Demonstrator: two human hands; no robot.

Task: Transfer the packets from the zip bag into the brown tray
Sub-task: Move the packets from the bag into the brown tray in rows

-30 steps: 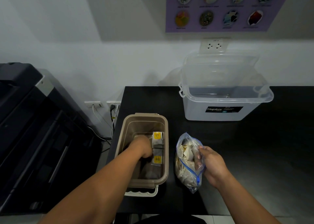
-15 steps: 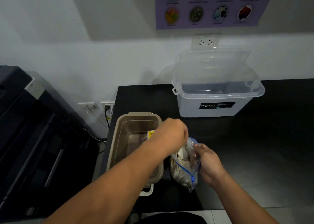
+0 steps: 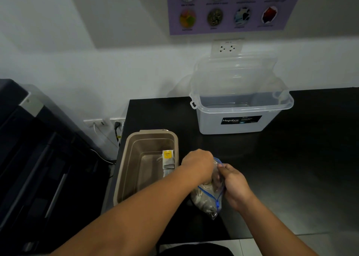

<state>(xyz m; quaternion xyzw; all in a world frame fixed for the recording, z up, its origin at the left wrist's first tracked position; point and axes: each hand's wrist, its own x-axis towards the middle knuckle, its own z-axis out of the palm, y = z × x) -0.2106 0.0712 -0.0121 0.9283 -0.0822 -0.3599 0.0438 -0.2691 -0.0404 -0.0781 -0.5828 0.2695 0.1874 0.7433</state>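
Our left hand [image 3: 198, 163] is over the mouth of the zip bag [image 3: 208, 194], fingers curled down into the opening; fingertips are hidden inside, so we can't tell if they've closed on a packet. Our right hand [image 3: 234, 186] grips the bag's right edge, fingers [image 3: 221, 167] pinched narrow on the clear plastic near the blue zip strip. The bag stands on the black table [image 3: 291, 168], below and between both sets of fingers, bulging with pale packets [image 3: 202, 199]. The brown tray [image 3: 124, 174] sits just left of the left-hand fingers, close to the bag but whether they touch is unclear. In the tray, a few packets with a yellow tag [image 3: 168, 159] lie against its right wall, just left of the left knuckles; rest of the tray floor is bare. Well beyond the fingers, near the wall, is a clear storage box [image 3: 239, 120], with its lid [image 3: 236, 71] propped upright behind it.
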